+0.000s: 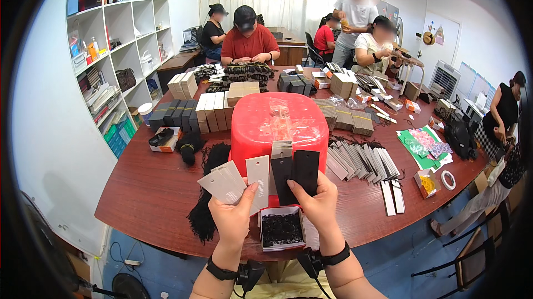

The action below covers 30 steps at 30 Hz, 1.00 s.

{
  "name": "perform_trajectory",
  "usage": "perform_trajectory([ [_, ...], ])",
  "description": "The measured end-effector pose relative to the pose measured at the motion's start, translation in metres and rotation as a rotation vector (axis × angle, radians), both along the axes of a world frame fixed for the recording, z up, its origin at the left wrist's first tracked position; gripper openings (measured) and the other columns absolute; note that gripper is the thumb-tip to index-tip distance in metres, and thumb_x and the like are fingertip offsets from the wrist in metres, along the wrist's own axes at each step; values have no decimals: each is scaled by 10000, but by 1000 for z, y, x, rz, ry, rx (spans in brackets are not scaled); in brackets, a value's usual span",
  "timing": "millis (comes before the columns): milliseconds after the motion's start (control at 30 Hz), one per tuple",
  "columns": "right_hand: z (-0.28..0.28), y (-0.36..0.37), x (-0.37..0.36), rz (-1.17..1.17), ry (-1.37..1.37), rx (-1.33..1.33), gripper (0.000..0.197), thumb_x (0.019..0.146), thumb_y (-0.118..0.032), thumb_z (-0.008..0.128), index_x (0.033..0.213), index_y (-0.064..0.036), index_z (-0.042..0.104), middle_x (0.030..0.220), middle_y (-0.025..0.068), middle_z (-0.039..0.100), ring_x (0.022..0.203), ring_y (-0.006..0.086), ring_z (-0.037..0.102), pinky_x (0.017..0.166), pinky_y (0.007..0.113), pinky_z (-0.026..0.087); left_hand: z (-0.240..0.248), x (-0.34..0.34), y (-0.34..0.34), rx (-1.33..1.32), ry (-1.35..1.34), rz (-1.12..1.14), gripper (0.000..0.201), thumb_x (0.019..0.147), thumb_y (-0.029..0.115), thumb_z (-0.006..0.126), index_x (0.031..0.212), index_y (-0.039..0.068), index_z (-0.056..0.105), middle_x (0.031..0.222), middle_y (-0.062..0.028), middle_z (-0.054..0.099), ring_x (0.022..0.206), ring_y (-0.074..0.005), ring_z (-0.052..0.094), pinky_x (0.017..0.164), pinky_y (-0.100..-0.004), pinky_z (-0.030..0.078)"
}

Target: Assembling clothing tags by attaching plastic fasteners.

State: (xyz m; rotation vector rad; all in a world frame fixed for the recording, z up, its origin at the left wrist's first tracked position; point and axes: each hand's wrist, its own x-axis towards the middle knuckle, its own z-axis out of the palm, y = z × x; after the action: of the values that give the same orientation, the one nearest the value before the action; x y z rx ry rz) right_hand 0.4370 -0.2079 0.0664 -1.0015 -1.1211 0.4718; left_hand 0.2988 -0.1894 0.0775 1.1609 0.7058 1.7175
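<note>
Just in front of the red tub (255,116), light tags (224,182) and black tags (305,168) are held up over the near side of the table (150,188). Top holes on the held tags look bare, no cord visible, so this batch seems unfinished. Box (282,248) right below is well filled with black strings (282,228); supply not used up. To the right, a fanned row of tags (363,160) has black cord along its far ends, apparently the done portion; exact count can't be told. Banded tag stacks (175,115) farther back show no cords, so plenty looks left.

Left hand (230,218) grips the light tags, thumb across the front, tags spread with one nearly upright. Right hand (319,204) pinches the black tags, thumb on the face, fingers behind and mostly hidden. Both forearms rise from the lower edge, angled slightly inward, wrists level with each other, palms facing roughly inward. Dark wristbands (336,256) on both.
</note>
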Motion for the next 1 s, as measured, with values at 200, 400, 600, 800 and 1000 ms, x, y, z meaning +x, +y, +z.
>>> perform_trajectory([
  [200,4,2,-5,-108,-27,52,158,723,-57,635,849,18,574,716,12,602,640,33,501,562,189,414,-3,-1,0,-36,23,4,144,704,-76,620,824,-13,569,779,-50,592,698,-94,557,665,-221,446],
  [400,5,9,-3,-112,3,-30,170,725,-63,630,862,17,569,721,11,593,640,44,500,566,201,417,-3,12,14,-43,15,-139,152,713,-39,633,851,-17,572,793,-52,601,727,-98,568,668,-228,457],
  [600,8,7,2,-98,-56,-36,177,730,-70,627,873,16,571,738,21,596,658,47,507,582,207,423,-5,16,14,-125,-40,-212,167,698,-73,617,840,-1,566,791,-43,584,722,-97,554,673,-226,441],
  [800,6,4,3,-23,1,-71,145,755,-39,606,886,18,583,807,29,607,724,67,536,653,211,433,-8,24,18,-90,-37,-134,167,711,-61,619,852,2,554,801,-36,574,730,-91,546,668,-222,435],
  [1000,-8,-1,29,-128,146,89,110,782,-39,589,875,21,583,806,35,605,712,67,543,643,200,438,-9,24,21,-80,38,-78,155,713,-43,631,843,8,564,788,-19,574,714,-82,539,662,-213,427],
])
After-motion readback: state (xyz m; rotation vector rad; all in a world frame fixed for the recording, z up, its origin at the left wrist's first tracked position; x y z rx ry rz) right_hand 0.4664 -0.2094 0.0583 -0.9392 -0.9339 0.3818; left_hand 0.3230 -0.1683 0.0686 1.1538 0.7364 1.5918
